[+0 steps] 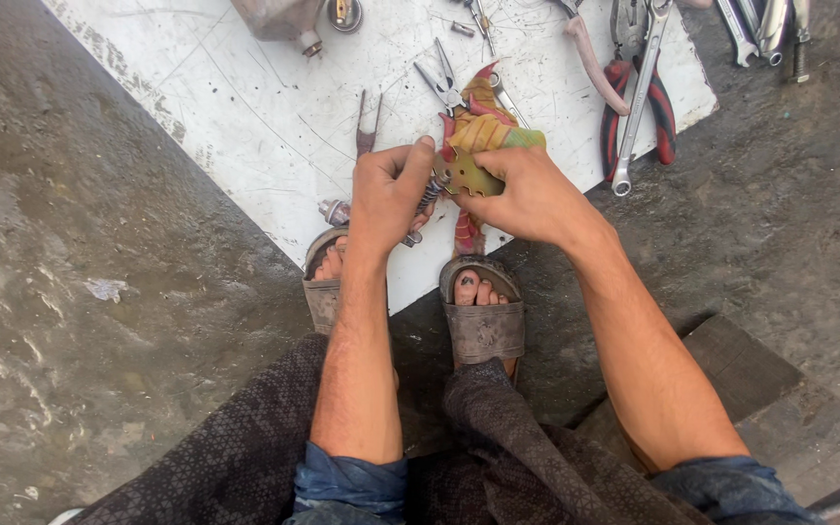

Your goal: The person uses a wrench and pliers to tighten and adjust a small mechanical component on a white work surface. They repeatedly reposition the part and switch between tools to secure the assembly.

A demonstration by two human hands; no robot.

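My left hand (386, 194) and my right hand (527, 194) meet over a white board (274, 126) on the ground. Between them they hold a small flat brass-coloured metal plate (469, 175) with holes in it. The left hand also grips a dark threaded bolt-like part (427, 199) at the plate's left edge. A red and yellow rag (483, 122) lies under the hands. Needle-nose pliers (442, 83) lie just beyond the rag.
Red-handled pliers (661, 107), a long spanner (637, 97) and several more spanners (765, 29) lie at the board's far right. A forked tool (367, 122) and a small cylinder (334, 210) lie left of my hands. Wet concrete surrounds the board; my sandalled feet (483, 311) rest at its edge.
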